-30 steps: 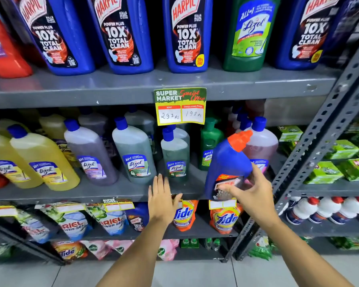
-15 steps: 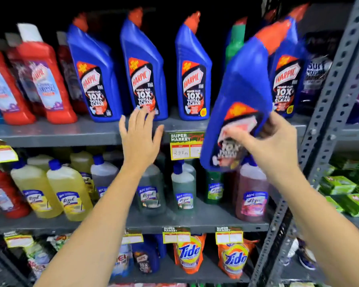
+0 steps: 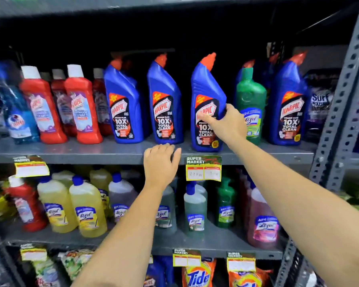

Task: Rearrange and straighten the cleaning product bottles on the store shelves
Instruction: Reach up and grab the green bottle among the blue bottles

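Harpic bottle (image 3: 205,96) upright at shelf edge (image 3: 112,157) in right hand (image 3: 228,123); left hand (image 3: 160,164) loosely spread, empty, on lip.

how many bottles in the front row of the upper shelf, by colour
Blue Harpic bottles: 4, one gripped by the right hand
Red bottles: 2
Green bottle: 1
Total: 7, not counting blurred ones behind
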`<act>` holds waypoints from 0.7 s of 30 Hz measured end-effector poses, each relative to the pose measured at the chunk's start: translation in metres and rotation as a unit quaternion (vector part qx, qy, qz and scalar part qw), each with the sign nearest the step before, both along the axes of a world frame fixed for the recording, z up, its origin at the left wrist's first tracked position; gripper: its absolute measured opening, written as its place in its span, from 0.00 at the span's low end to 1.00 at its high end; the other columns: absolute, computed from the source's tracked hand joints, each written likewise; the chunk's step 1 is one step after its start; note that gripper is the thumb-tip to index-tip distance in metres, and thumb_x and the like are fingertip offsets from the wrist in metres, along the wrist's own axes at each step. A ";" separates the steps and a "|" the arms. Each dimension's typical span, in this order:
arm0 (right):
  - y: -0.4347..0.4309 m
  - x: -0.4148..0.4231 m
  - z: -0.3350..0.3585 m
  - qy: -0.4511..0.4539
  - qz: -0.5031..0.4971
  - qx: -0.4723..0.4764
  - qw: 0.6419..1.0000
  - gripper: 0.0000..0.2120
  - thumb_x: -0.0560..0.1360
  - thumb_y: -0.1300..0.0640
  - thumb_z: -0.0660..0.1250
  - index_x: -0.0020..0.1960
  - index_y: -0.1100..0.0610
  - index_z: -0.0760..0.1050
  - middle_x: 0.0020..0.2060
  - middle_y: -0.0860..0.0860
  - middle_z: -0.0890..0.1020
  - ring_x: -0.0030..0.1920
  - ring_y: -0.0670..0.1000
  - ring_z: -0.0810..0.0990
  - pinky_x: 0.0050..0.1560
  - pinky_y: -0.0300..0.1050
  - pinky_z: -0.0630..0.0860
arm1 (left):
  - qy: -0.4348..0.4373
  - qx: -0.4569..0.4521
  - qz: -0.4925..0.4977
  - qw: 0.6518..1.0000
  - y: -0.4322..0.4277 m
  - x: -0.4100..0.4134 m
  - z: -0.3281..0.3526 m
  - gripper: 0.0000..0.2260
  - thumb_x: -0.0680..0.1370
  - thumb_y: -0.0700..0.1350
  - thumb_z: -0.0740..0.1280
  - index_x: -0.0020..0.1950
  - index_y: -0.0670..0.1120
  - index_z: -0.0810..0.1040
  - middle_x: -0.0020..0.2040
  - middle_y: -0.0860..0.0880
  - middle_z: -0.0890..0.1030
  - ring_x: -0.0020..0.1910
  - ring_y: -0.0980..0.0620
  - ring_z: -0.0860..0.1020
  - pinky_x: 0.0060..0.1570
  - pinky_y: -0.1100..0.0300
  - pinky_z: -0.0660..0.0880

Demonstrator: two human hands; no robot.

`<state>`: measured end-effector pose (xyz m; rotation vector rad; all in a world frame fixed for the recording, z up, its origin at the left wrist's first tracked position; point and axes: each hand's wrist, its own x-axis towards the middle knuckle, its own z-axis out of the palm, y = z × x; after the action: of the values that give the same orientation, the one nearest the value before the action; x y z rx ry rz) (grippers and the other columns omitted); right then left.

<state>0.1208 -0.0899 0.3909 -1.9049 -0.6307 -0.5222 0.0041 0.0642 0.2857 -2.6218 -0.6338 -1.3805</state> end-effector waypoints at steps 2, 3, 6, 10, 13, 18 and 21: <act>-0.003 0.001 -0.005 0.000 -0.004 -0.004 1.000 0.36 0.60 0.30 0.73 0.57 0.54 0.75 0.55 0.53 0.78 0.54 0.56 0.79 0.49 0.49 0.74 | -0.005 -0.005 -0.009 1.000 -0.001 0.000 0.000 0.17 0.82 0.55 0.56 0.50 0.48 0.81 0.43 0.52 0.83 0.45 0.49 0.79 0.47 0.52 0.67; -0.005 0.001 -0.009 0.004 0.000 -0.014 1.000 0.38 0.60 0.31 0.75 0.59 0.56 0.75 0.56 0.54 0.76 0.55 0.56 0.78 0.51 0.49 0.74 | -0.009 -0.010 -0.015 1.000 -0.001 0.000 0.000 0.17 0.82 0.54 0.56 0.50 0.48 0.81 0.44 0.51 0.83 0.46 0.49 0.79 0.48 0.52 0.67; -0.011 0.001 -0.025 0.026 0.023 -0.046 0.998 0.35 0.59 0.39 0.80 0.58 0.57 0.75 0.54 0.53 0.82 0.53 0.55 0.80 0.51 0.48 0.76 | -0.018 -0.009 -0.020 1.000 -0.001 0.000 -0.001 0.16 0.81 0.53 0.58 0.50 0.47 0.82 0.44 0.51 0.84 0.46 0.48 0.80 0.48 0.51 0.68; -0.011 -0.002 -0.034 0.017 0.026 -0.018 0.999 0.33 0.59 0.43 0.82 0.56 0.59 0.76 0.51 0.54 0.84 0.51 0.56 0.81 0.52 0.53 0.77 | -0.034 -0.005 -0.017 0.999 -0.001 0.002 -0.003 0.15 0.81 0.53 0.59 0.50 0.46 0.82 0.45 0.50 0.84 0.47 0.48 0.80 0.50 0.51 0.69; -0.010 -0.004 -0.037 0.013 0.027 -0.025 0.999 0.36 0.60 0.42 0.81 0.60 0.59 0.74 0.53 0.55 0.82 0.53 0.56 0.80 0.54 0.56 0.77 | -0.031 -0.003 -0.022 0.999 0.000 0.002 -0.004 0.17 0.81 0.53 0.57 0.51 0.46 0.82 0.47 0.50 0.85 0.48 0.48 0.80 0.51 0.50 0.70; -0.028 0.000 -0.037 0.014 0.017 0.035 0.999 0.33 0.66 0.36 0.74 0.63 0.55 0.74 0.49 0.50 0.81 0.48 0.51 0.79 0.50 0.47 0.74 | -0.034 -0.023 -0.039 0.998 -0.004 -0.001 -0.003 0.17 0.82 0.52 0.56 0.61 0.45 0.79 0.59 0.48 0.81 0.60 0.48 0.76 0.60 0.49 0.67; -0.058 0.022 -0.025 -0.012 -0.058 0.130 0.990 0.19 0.73 0.41 0.68 0.55 0.55 0.76 0.46 0.51 0.82 0.47 0.55 0.81 0.52 0.51 0.75 | -0.119 -0.015 -0.082 0.989 -0.032 -0.005 0.001 0.16 0.81 0.49 0.58 0.62 0.44 0.78 0.63 0.47 0.79 0.64 0.46 0.73 0.63 0.49 0.65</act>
<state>0.1430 -0.1481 0.3655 -1.6963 -0.4455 -0.6691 -0.0012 0.0324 0.2870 -2.6040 -0.4759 -1.7643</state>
